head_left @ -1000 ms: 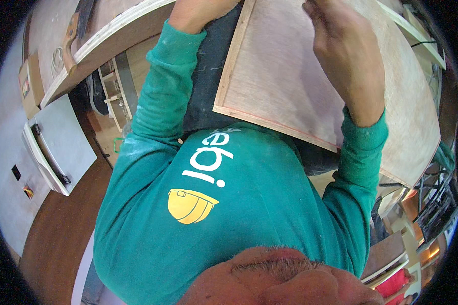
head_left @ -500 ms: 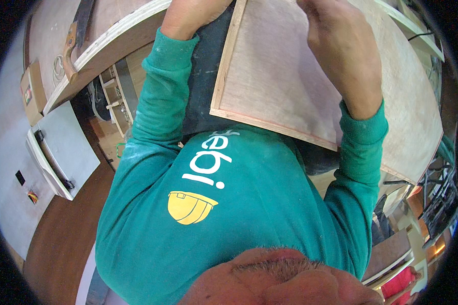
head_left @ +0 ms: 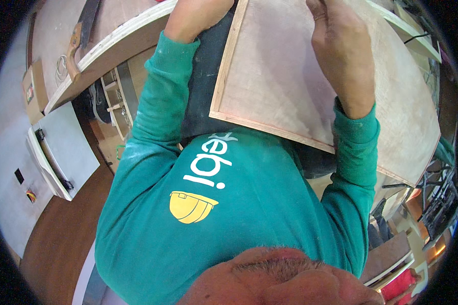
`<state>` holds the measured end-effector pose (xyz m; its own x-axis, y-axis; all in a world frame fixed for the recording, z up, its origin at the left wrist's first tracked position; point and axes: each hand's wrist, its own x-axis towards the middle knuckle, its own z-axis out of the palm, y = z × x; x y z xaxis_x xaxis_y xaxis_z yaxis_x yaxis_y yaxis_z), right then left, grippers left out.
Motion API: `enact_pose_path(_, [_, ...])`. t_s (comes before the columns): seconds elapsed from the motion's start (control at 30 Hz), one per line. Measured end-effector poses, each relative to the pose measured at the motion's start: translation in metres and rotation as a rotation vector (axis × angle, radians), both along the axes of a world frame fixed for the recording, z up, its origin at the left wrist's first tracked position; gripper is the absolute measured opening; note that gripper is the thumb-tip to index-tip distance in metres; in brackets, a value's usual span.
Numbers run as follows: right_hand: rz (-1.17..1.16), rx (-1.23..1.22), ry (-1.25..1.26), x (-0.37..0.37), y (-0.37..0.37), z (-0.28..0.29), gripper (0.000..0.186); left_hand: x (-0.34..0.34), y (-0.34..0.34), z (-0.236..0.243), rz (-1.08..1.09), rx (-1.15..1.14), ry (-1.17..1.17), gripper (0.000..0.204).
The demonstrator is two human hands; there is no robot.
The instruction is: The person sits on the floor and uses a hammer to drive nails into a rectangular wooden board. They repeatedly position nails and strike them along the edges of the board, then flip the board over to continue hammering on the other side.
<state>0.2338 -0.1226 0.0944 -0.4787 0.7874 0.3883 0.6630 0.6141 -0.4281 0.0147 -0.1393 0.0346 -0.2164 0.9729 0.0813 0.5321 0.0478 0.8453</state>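
Note:
A thin plywood panel (head_left: 275, 66), edged with narrow wooden strips (head_left: 269, 127), lies slanted in front of my body. Above its face, my right hand (head_left: 345, 56) has its fingers curled and pressed together near the top rim of the view. Whatever is between those fingertips is out of sight. My left hand (head_left: 201, 19) is beside the panel's left edge strip, over dark cloth (head_left: 201, 96). Its fingers are cut off by the top edge, so their hold is hidden.
On the left, a handsaw (head_left: 75, 48) with a wooden handle and a small cardboard box (head_left: 34, 91) sit on a thick-edged bench (head_left: 132, 25). A wooden tray with compartments (head_left: 118, 109) is below. Dark cables and metal parts (head_left: 440, 203) crowd the far right.
My right hand and forearm have shifted slightly down, with the wrist nearer the panel. My left hand has moved only a little. The panel stays nearly where it was.

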Motion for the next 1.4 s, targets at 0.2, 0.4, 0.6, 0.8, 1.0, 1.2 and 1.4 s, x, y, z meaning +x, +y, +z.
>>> enact_pose_path(0.2, [-0.034, -0.164, -0.095, 0.010, -0.003, 0.000, 0.045, 0.008, -0.017, 0.015, 0.020, -0.043, -0.068, 0.017])
enact_pose_path(0.4, [-0.029, -0.171, -0.101, 0.023, -0.014, -0.034, 0.045, -0.003, -0.034, -0.008, -0.116, 0.121, 0.324, 0.015])
enact_pose_path(0.6, [-0.046, -0.243, -0.099, 0.026, -0.020, -0.033, 0.048, -0.025, -0.026, 0.002, -0.161, 0.027, 0.256, 0.021])
enact_pose_path(0.8, [-0.053, -0.267, -0.092, 0.025, -0.020, -0.033, 0.048, -0.003, 0.008, 0.025, 0.057, 0.142, 0.237, 0.020])
enact_pose_path(1.0, [-0.047, -0.252, -0.100, 0.025, -0.021, -0.032, 0.050, -0.005, 0.034, 0.003, 0.093, 0.251, 0.223, 0.021])
enact_pose_path(1.2, [-0.028, -0.226, -0.085, 0.028, -0.020, -0.033, 0.046, -0.009, 0.047, 0.001, 0.035, 0.184, 0.213, 0.023])
enact_pose_path(1.4, [-0.032, -0.231, -0.076, 0.027, -0.021, -0.034, 0.046, -0.008, 0.049, -0.006, 0.018, 0.119, 0.141, 0.024])
